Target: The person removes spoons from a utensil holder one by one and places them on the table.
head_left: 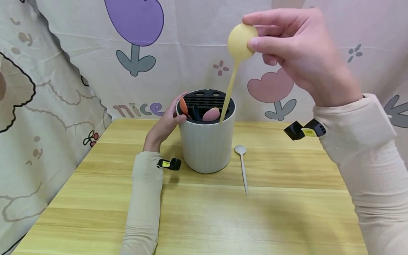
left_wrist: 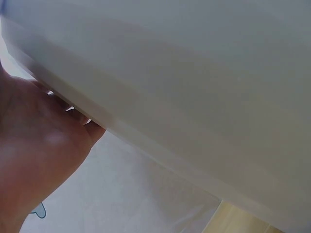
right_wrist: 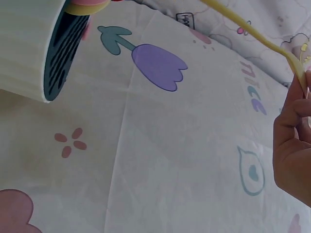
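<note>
A yellow spoon is pinched by its round bowl between the thumb and fingers of my right hand. Its thin handle slants down and overlaps the holder's rim in the head view. My left hand grips the side of the white ribbed utensil holder, thumb at the black rim and fingers round the wall. In the front of the holder stand an orange utensil, a dark blue one and a pink spoon; their lower parts are hidden inside.
To the right of the holder, a grey-white spoon lies on the wooden table, its handle toward me. The holder's back half has a black slotted insert. A printed cloth hangs behind the table.
</note>
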The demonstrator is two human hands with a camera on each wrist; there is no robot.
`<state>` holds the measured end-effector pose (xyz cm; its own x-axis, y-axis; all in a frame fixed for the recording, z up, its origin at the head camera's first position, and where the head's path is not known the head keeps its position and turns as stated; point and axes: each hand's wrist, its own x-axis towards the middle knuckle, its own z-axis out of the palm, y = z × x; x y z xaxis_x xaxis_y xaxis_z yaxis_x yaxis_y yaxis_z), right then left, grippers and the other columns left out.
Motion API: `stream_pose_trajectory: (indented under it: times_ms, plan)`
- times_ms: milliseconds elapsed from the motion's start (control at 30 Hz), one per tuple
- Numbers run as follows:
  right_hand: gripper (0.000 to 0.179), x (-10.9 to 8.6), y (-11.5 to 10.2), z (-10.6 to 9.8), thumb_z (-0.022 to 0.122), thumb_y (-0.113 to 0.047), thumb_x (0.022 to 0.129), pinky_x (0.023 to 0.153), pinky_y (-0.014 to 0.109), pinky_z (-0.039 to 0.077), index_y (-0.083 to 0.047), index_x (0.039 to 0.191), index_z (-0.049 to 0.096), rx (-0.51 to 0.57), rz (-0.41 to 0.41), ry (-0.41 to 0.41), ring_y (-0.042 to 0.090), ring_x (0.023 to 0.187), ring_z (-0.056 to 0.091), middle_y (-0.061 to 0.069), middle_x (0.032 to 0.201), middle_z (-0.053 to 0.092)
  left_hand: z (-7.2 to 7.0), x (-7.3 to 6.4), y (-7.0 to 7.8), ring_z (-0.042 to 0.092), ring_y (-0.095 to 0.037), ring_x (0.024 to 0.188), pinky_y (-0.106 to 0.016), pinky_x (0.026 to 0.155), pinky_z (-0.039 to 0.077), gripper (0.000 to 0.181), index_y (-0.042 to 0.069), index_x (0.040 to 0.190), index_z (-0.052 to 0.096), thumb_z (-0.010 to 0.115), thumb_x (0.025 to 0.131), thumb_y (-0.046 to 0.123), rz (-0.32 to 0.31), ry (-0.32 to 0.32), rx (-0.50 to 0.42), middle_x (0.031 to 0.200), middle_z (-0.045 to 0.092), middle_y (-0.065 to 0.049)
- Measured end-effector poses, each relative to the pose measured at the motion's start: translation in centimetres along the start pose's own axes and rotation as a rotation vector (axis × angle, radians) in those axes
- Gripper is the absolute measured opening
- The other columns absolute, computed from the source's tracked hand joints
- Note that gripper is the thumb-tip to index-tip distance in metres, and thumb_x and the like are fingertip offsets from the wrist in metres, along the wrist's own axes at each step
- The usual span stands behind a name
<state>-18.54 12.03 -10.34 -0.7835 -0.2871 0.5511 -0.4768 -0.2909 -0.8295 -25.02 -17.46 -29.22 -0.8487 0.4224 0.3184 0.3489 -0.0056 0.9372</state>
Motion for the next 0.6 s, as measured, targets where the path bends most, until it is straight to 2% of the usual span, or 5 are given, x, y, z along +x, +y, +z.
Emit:
stream_pose_trajectory:
  times_ms: [100,200,267,333,600]
  plan:
    - [0.040,0.0,0.5,-0.2,0.074,0.021,0.071,0.048,0.022,0.038,0.016,0.109,0.065,-0.003,0.026,-0.012,0.027,0.066,0.055,0.026,0.090,0.067,0.0,0.0,-0.1,0.032,-0.028,0.131,-0.052,0.112,0.022,0.130,0.012,0.155,0.014,0.073,0.058,0.077,0.001,-0.001,-0.002,0.150,0.027,-0.015]
    - [0.043,0.0,1.1,-0.4,0.072,0.026,0.068,0.060,0.022,0.051,0.015,0.110,0.065,-0.013,0.042,-0.033,0.029,0.076,0.065,0.025,0.093,0.069,0.1,0.0,-0.1,0.032,-0.028,0.132,-0.052,0.112,0.021,0.130,0.012,0.155,0.014,0.073,0.058,0.077,0.001,-0.002,-0.003,0.151,0.027,-0.015]
    - [0.046,-0.2,1.4,-0.4,0.072,0.027,0.067,0.069,0.025,0.055,0.014,0.111,0.065,-0.035,0.064,-0.032,0.030,0.083,0.066,0.024,0.095,0.069,0.2,0.0,-0.1,0.031,-0.028,0.132,-0.051,0.112,0.021,0.130,0.012,0.155,0.014,0.074,0.058,0.077,0.004,-0.004,-0.006,0.151,0.027,-0.014]
    - [0.048,-0.4,1.7,-0.5,0.072,0.027,0.067,0.076,0.028,0.055,0.012,0.112,0.066,-0.061,0.087,-0.026,0.029,0.086,0.066,0.022,0.097,0.069,0.2,0.1,0.0,0.031,-0.028,0.132,-0.051,0.113,0.021,0.131,0.011,0.154,0.014,0.074,0.058,0.077,0.005,-0.008,-0.010,0.151,0.027,-0.014]
    - [0.056,-1.0,3.1,-0.5,0.076,0.019,0.068,0.081,0.022,0.050,0.000,0.119,0.067,-0.265,0.206,-0.003,0.023,0.095,0.064,0.011,0.105,0.070,0.4,0.1,0.1,0.031,-0.028,0.133,-0.051,0.112,0.021,0.133,0.010,0.154,0.013,0.074,0.057,0.077,-0.003,-0.007,-0.013,0.151,0.027,-0.015]
